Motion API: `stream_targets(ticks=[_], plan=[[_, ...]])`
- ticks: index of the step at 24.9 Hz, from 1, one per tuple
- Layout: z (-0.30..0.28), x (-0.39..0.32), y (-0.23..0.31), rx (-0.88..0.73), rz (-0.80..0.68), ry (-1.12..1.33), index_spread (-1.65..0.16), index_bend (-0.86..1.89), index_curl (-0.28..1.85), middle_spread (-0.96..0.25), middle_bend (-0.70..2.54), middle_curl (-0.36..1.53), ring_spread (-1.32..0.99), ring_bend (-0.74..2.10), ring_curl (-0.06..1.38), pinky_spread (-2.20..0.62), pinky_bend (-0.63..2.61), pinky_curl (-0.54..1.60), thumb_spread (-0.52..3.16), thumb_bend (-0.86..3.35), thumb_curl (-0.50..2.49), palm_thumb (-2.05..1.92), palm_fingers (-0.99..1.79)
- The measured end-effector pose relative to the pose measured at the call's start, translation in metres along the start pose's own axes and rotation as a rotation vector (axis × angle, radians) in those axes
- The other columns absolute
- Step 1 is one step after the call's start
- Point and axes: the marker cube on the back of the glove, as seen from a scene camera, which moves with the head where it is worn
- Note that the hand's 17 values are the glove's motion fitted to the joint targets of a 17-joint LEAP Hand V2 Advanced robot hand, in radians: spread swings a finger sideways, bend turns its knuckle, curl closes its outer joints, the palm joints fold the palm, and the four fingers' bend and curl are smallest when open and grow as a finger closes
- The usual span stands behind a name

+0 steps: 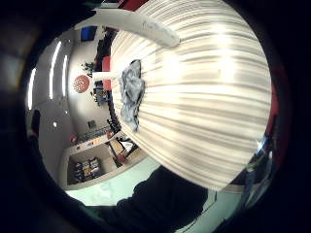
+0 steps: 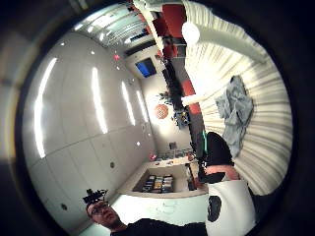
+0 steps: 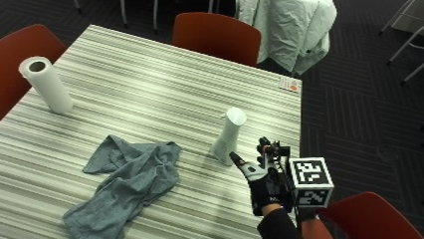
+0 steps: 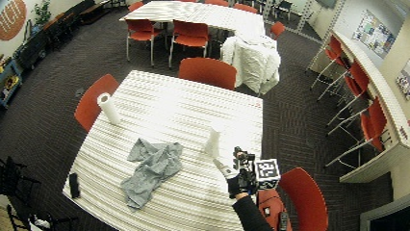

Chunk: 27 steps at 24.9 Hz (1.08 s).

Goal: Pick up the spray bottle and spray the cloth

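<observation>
Table: striped top, the landmark for everything below.
Cloth: grey, crumpled, lying on the table toward its near edge.
Spray bottle: white, upright on the table beside the cloth, toward the table's right edge.
Gloved right hand: over the table's near right corner, one finger reaching toward the bottle, apart from it.
Paper roll: upright at the table's left edge.
Red chairs: at the far side, left side and near right corner.
</observation>
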Motion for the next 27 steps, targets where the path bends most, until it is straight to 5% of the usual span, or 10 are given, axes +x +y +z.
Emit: stream_targets(ticks=[27], plan=[[-0.016,0.047,-0.028,0.134,0.075,0.005,-0.37,0.16,0.27,-0.06,0.19,0.36,0.12,0.34,0.31,0.18,0.37,0.35,0.91,-0.02,0.51,0.93,0.21]])
